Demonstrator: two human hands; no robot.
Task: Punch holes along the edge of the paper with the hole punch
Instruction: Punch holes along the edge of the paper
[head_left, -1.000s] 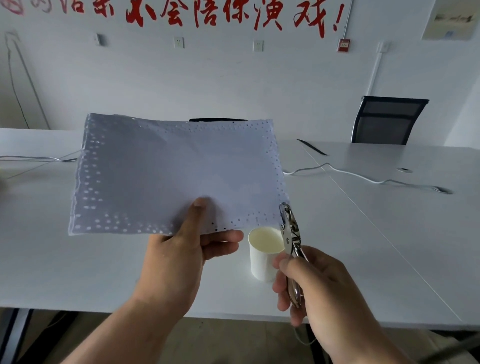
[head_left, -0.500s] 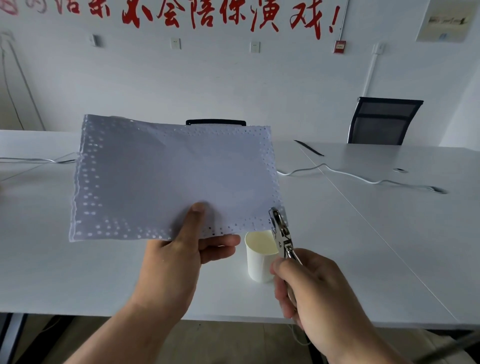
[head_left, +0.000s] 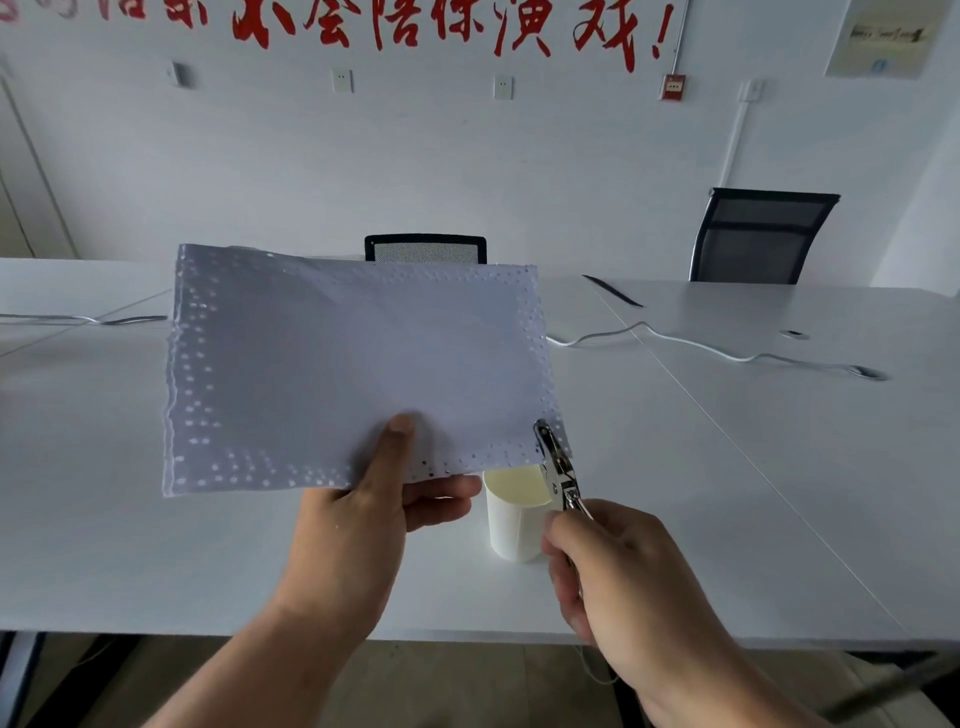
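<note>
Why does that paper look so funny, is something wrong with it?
The paper is peppered with punched holes in uneven, crowded rows along all four edges, and its left edge looks wavy and ragged. That comes from the hole punch, which the right hand holds at the lower right corner. Nothing is spilled.

Single head view, facing forward-down, close over white table (head_left: 727, 467).

Your left hand (head_left: 363, 519) pinches with thumb on top, fingers beneath. Your right hand (head_left: 618, 577) is fisted, fingers curled closed around its grip.
</note>
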